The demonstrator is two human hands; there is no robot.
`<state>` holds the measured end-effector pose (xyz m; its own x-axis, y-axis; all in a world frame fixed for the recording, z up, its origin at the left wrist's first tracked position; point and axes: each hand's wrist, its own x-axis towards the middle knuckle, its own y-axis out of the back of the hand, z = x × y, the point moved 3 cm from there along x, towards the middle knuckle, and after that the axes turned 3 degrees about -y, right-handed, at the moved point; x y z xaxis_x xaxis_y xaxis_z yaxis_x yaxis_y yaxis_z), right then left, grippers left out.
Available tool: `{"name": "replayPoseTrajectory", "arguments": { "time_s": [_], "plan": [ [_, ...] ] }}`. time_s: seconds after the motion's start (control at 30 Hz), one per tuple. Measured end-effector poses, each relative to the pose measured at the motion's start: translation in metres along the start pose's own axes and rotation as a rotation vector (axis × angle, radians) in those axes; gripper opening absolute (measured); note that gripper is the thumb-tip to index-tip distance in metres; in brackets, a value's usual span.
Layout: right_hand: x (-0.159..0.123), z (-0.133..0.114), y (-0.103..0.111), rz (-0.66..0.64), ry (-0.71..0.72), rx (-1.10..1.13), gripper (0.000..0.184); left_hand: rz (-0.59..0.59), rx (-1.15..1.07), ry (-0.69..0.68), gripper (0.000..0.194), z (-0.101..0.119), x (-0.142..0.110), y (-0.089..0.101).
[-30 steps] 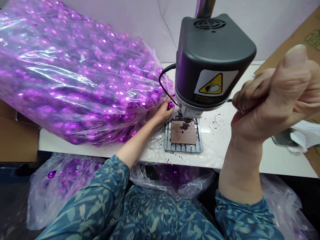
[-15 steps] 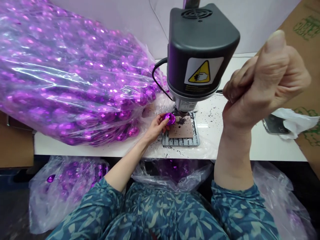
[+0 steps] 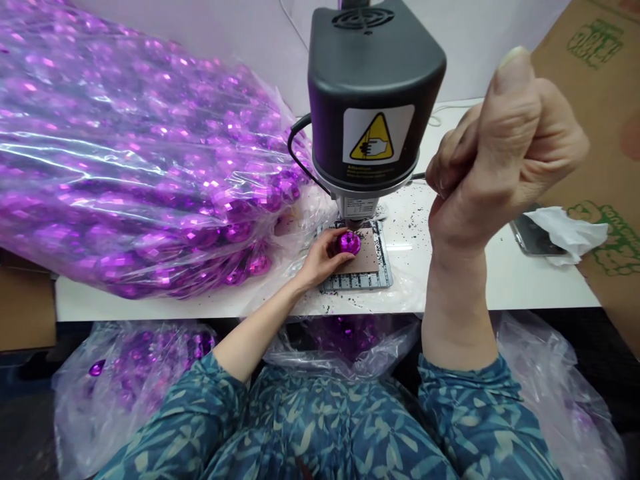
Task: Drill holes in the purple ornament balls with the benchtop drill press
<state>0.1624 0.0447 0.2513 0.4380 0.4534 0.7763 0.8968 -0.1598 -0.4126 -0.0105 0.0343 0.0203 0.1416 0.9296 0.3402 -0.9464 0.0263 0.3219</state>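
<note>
Beneath the chuck of a black drill press [image 3: 375,87], my left hand [image 3: 323,257] grips a shiny purple faceted ball [image 3: 349,243] between thumb and fingers. The ball is over a brown board [image 3: 369,259], which lies on the grey slotted base plate [image 3: 386,273]. My right hand [image 3: 505,147] is raised in a closed fist to the right of the motor head. A thin dark lever [image 3: 418,177] runs from the machine to this fist; its grip end is hidden by the fingers.
A large clear bag [image 3: 150,167] of purple balls covers the table's left side. More bags with purple balls [image 3: 125,373] hang below the front edge. To the right are a phone [image 3: 533,235], a crumpled white tissue [image 3: 573,233] and a cardboard box [image 3: 595,133]. Dark shavings litter the white tabletop [image 3: 505,287].
My left hand has brought the purple ball from the board's left side to beneath the chuck. My right fist stays raised beside the machine. The whole view has shifted slightly.
</note>
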Motion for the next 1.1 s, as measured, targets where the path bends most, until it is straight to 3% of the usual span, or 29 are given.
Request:
{"name": "replayPoseTrajectory", "arguments": {
  "time_s": [0.17, 0.63, 0.83, 1.0, 1.1],
  "plan": [
    [-0.001, 0.002, 0.001, -0.036, 0.02, 0.025, 0.049, -0.009, 0.209, -0.041, 0.06, 0.009, -0.005, -0.004],
    [-0.04, -0.004, 0.024, 0.037, 0.033, -0.089, 0.064, -0.009, 0.229, -0.008, 0.06, 0.011, -0.005, -0.005],
    [-0.049, 0.009, 0.034, 0.041, 0.186, -0.017, 0.058, 0.028, 0.201, 0.015, 0.061, 0.01, -0.008, -0.006],
    [-0.053, 0.016, 0.038, -0.03, 0.396, 0.074, 0.045, 0.038, 0.183, 0.013, 0.059, 0.01, -0.009, -0.007],
    [-0.062, 0.021, 0.043, -0.071, 0.451, 0.082, 0.049, 0.044, 0.181, 0.016, 0.06, 0.01, -0.01, -0.006]
  ]
}}
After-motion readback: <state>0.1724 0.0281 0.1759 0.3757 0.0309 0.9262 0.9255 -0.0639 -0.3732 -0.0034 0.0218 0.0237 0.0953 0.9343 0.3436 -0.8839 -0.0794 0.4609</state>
